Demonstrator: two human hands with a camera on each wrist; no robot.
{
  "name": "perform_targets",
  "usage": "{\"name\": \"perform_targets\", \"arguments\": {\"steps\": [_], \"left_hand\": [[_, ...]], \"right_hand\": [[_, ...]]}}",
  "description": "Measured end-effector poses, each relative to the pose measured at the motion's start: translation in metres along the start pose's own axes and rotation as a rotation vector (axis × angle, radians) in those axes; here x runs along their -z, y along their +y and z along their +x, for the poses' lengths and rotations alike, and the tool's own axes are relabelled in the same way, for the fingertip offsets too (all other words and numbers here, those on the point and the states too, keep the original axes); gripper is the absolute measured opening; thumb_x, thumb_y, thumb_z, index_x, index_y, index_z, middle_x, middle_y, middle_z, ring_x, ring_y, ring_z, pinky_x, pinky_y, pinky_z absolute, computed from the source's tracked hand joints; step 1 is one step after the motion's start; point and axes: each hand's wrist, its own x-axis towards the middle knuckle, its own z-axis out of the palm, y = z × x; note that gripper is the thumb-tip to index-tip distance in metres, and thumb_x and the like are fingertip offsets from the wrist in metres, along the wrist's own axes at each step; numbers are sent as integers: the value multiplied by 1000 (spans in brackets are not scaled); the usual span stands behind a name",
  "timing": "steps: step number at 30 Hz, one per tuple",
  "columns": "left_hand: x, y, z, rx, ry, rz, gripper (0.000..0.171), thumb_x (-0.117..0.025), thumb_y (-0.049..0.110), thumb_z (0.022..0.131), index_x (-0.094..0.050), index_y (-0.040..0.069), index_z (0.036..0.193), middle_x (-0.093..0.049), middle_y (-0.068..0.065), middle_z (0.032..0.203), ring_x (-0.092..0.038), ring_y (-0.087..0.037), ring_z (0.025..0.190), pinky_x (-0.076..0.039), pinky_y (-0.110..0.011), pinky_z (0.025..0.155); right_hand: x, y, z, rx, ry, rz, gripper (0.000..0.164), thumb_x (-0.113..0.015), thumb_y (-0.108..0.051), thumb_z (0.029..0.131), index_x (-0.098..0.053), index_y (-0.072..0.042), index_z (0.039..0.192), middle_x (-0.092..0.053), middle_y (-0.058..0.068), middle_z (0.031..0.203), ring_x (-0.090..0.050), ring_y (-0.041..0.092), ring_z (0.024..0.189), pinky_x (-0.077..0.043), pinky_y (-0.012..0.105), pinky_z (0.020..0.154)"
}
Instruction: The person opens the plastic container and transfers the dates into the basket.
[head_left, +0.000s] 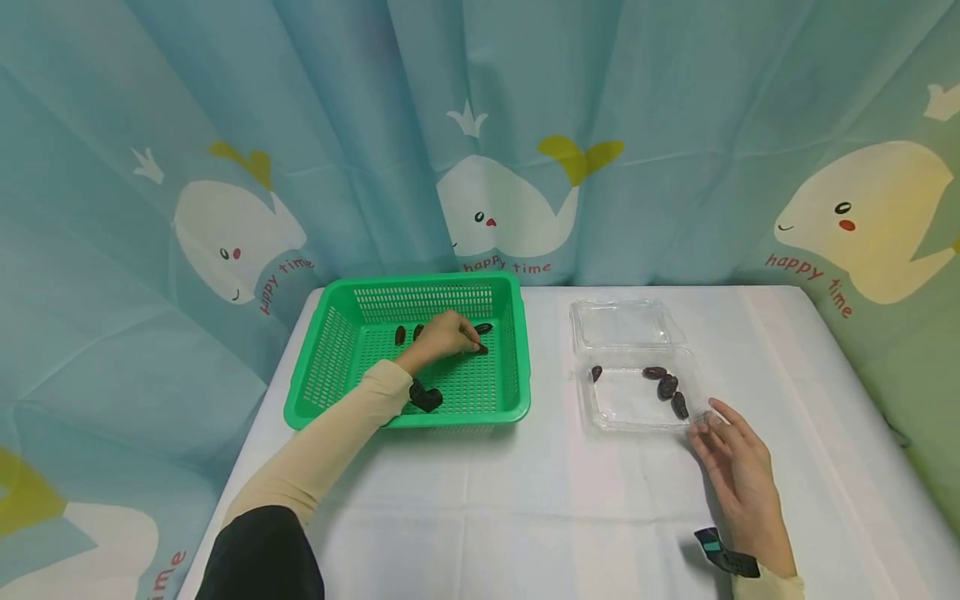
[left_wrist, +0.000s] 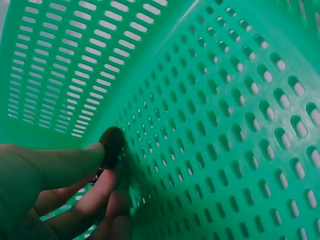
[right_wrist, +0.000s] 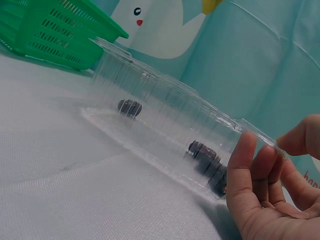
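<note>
green basket (head_left: 480,418): near its right edge, a dark date (left_wrist: 113,145) is pinched in the left hand (head_left: 442,335).
dark date: seemingly being picked or placed, which cannot be told; clean lift or release probably called for.
clear box (head_left: 622,402): near right corner loosely gripped by right hand (head_left: 738,471).

Head view bright, left-wrist view dimmer; glints on clear container (right_wrist: 162,117).

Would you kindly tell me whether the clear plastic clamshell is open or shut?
The clear clamshell is open: its lid lies folded back behind the base, leaving the dark dates uncovered.
</note>
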Motion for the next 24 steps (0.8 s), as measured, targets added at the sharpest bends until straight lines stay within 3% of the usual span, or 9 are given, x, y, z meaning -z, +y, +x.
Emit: {"name": "perform_targets", "arguments": {"steps": [11,18,24], "left_hand": [[-5,8,2,15,38,196,11,-75,16,97,-79,11,105,-75,-10,117,-64,-20,79,-48,-30,65],[-5,8,3,31,36,219,12,-74,16,98,-79,13,107,-75,-9,119,-65,-21,82,-49,-31,65],[8,14,1,40,16,225,22,-70,17,100,-76,10,121,-72,-11,128,-64,-20,82,-48,-31,66]], "right_hand": [[0,-1,-1,-19,1,19,30,-55,-5,107,-65,-18,132,-64,-2,103,-68,9,93,-61,21,87],[-1,-1,-2,-20,22,0,29,-56,-6,107,-65,-19,132,-62,-2,107,-66,8,94,-60,21,88],[-1,-1,-2,-29,52,-26,30,-58,-8,107,-63,-22,133,-55,-2,116,-65,6,96,-60,20,89]]}}
